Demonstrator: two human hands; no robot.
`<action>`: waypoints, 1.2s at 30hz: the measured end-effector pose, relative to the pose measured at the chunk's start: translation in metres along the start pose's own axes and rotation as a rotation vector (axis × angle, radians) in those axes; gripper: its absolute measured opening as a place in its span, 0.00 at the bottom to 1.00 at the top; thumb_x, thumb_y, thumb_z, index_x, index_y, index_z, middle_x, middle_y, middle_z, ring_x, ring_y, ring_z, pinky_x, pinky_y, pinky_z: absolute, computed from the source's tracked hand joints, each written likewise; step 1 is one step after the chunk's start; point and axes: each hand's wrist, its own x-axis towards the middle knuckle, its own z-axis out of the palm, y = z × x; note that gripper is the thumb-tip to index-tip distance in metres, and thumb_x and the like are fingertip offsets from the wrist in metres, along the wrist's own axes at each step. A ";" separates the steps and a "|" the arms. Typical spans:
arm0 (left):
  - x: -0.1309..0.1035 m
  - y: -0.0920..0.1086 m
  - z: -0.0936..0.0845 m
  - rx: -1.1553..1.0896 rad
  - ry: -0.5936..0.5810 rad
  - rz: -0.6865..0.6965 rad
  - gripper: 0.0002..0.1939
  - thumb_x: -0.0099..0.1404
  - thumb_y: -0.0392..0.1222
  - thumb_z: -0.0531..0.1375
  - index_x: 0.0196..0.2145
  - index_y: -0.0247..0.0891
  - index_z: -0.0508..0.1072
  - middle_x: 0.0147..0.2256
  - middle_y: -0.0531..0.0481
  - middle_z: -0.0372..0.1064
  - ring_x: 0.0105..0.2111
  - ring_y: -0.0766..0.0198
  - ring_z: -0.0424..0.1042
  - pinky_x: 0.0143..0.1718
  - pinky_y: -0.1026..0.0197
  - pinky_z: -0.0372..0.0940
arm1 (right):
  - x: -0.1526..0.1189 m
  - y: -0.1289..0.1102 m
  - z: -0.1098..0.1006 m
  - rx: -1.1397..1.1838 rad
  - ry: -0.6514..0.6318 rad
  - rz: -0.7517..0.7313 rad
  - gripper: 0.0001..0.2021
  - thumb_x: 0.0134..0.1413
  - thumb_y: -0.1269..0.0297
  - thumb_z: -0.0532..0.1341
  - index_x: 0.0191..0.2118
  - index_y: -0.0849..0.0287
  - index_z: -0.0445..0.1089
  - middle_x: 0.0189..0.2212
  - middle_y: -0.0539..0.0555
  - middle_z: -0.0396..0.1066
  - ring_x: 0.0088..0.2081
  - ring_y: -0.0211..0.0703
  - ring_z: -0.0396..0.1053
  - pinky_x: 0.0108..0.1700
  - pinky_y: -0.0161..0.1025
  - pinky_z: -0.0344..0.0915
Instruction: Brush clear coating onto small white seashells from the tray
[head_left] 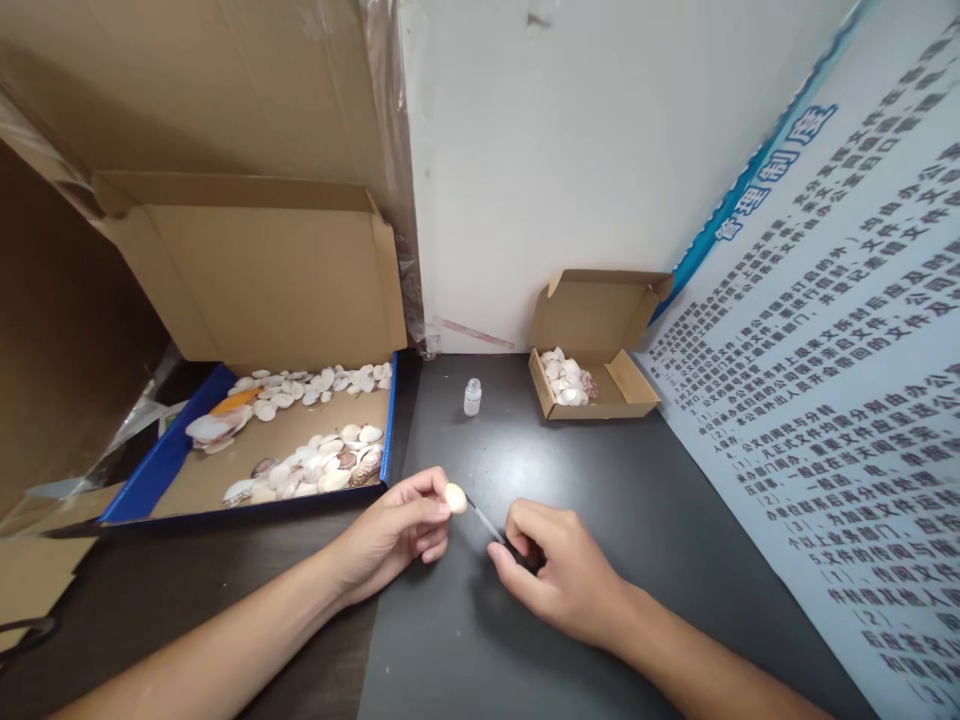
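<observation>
Between the thumb and fingers of my left hand (409,520) is a small pale yellow shell (455,498). My right hand (555,565) is closed around a thin tool (487,524) with a light shaft and a dark tip. That tip is at the shell's right edge; whether it touches cannot be made out. Beyond both hands, a small clear bottle (472,398) with a pale label stands upright on the dark table (450,660).
To the left, an open blue-edged cardboard box (199,480) holds many shells (322,465) in two groups. A smaller open cardboard box (634,385) with shells (568,378) stands back right. Behind is a white wall (540,180); a printed poster (847,380) rises at the right.
</observation>
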 end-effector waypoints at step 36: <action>-0.001 0.000 0.002 0.032 0.013 0.022 0.12 0.56 0.38 0.69 0.28 0.36 0.67 0.24 0.58 0.61 0.18 0.76 0.53 0.22 0.67 0.52 | -0.001 -0.003 -0.001 0.055 -0.029 -0.025 0.12 0.56 0.66 0.59 0.29 0.54 0.53 0.23 0.44 0.56 0.23 0.34 0.53 0.27 0.33 0.52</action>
